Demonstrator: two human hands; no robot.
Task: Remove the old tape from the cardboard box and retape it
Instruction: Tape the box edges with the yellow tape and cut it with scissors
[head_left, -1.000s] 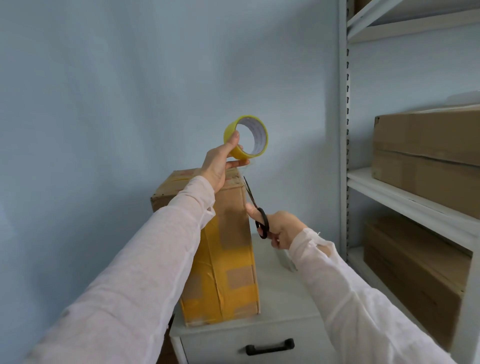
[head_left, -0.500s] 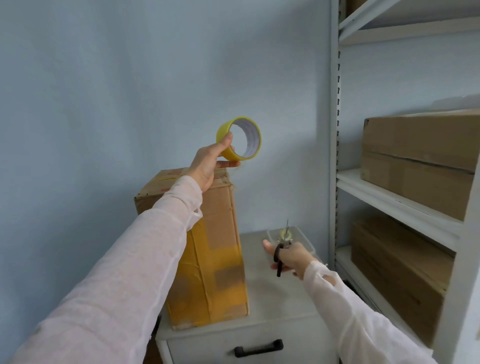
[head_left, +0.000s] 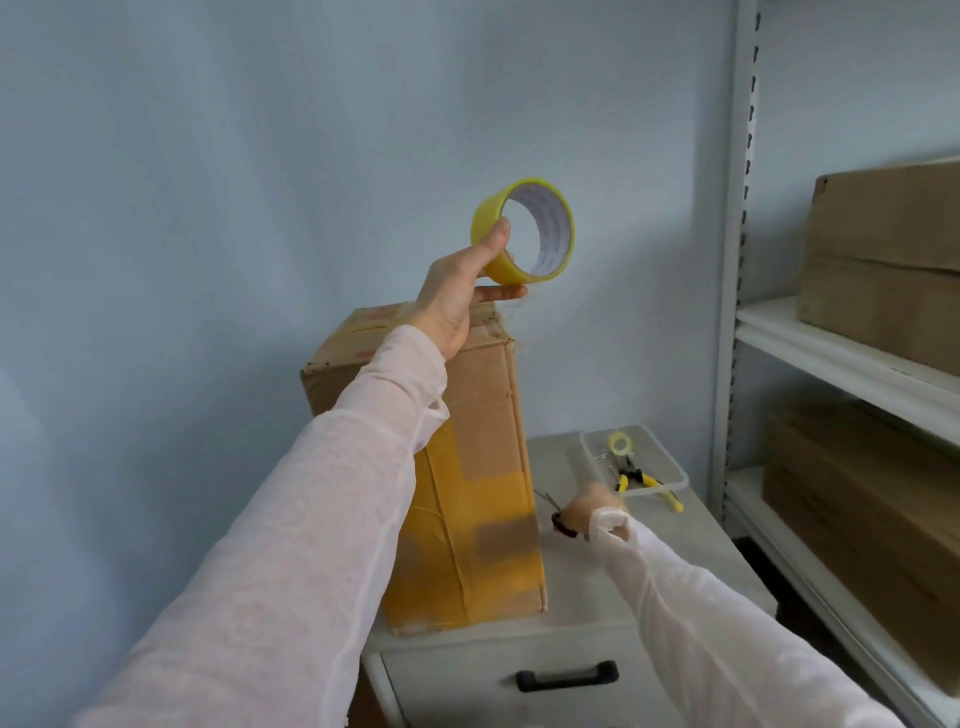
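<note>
Cardboard box (head_left: 483, 415) upright, yellow-taped below.

The yellow roll of packing tape (head_left: 491, 218) had a glossy, slightly see-through plastic film wound on a matt white paper core. The tall brown cardboard box (head_left: 483, 405) was matt and creased and frayed at its top edge. Smoother, faintly shiny yellow tape (head_left: 467, 551) covered its lower half. The thin pale-pink cloth sleeves (head_left: 322, 519) looked soft and half-sheer. The white bench (head_left: 675, 566) was smooth and matt, and its black drawer handle (head_left: 566, 674) was plastic with a dull sheen. At right centre, the clear plastic tray (head_left: 675, 470) was glossy. The grey shelf upright (head_left: 732, 260) looked like painted metal. The black-handled scissors (head_left: 565, 527) were too blurred to judge.
</note>
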